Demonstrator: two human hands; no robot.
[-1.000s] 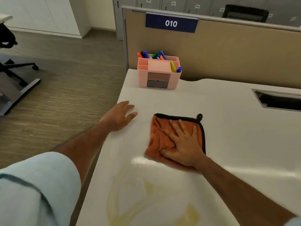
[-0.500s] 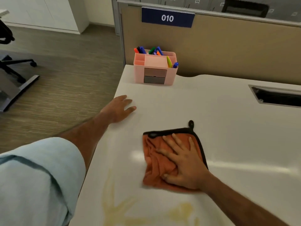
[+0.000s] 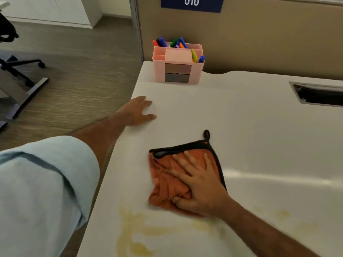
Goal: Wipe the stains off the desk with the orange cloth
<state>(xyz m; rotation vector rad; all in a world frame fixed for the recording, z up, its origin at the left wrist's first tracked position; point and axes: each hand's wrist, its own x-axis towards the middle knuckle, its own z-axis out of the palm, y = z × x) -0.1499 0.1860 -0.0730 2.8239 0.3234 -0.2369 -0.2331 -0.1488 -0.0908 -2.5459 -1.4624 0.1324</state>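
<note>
The orange cloth [image 3: 168, 179] with a black hem and hanging loop lies bunched on the white desk [image 3: 241, 127]. My right hand [image 3: 199, 186] presses flat on it, fingers spread, thumb curled round its near edge. Yellowish stains [image 3: 141, 232] streak the desk just in front of the cloth, with fainter spots [image 3: 282, 214] to the right of my forearm. My left hand [image 3: 136, 111] rests palm down on the desk's left edge, fingers apart, holding nothing.
A pink organiser [image 3: 178, 63] full of coloured markers stands at the desk's far left corner, against a tan partition [image 3: 259, 38]. A cable slot [image 3: 319, 94] opens at the far right. An office chair base [image 3: 22, 71] stands on the floor to the left.
My right hand has dragged the cloth toward me and slightly left, close to the stains. The left hand has stayed on the desk edge. The camera has tilted downward.
</note>
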